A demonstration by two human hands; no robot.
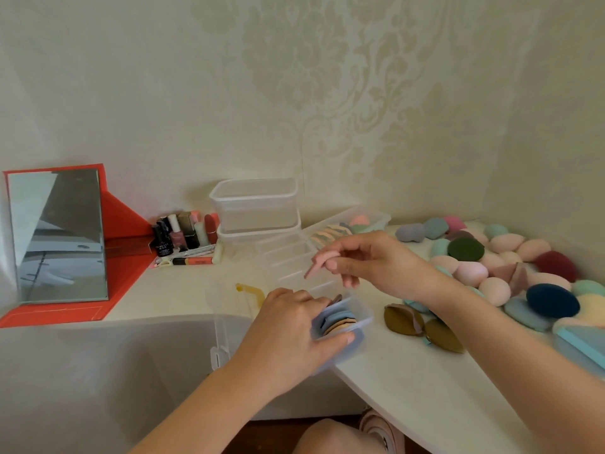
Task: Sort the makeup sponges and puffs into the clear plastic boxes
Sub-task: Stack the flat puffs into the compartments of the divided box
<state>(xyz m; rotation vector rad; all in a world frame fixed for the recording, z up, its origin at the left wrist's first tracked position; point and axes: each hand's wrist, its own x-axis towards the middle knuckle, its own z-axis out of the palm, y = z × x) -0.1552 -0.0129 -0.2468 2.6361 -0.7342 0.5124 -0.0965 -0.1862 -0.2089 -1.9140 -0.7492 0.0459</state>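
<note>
My left hand [294, 326] grips the near end of a long clear divided box [294, 257] at the table's front edge; several flat puffs [339, 319], blue and tan, stand in its nearest compartment. Above the box's middle, my right hand [366, 260] pinches a thin pink puff [319, 262]. A second clear box [376, 216] behind holds peach puffs and pink and green sponges. A heap of loose sponges and puffs [497, 267] in pink, teal, green, maroon and navy covers the table's right side. Two olive-brown puffs [422, 326] lie just right of the near box.
Two stacked empty clear tubs [257, 204] stand at the back. Nail polish bottles and lipsticks [186, 235] sit left of them. A mirror in a red stand [59, 237] is at far left. A yellow strip [250, 290] lies by my left hand. The white table [425, 388] curves away near my knee.
</note>
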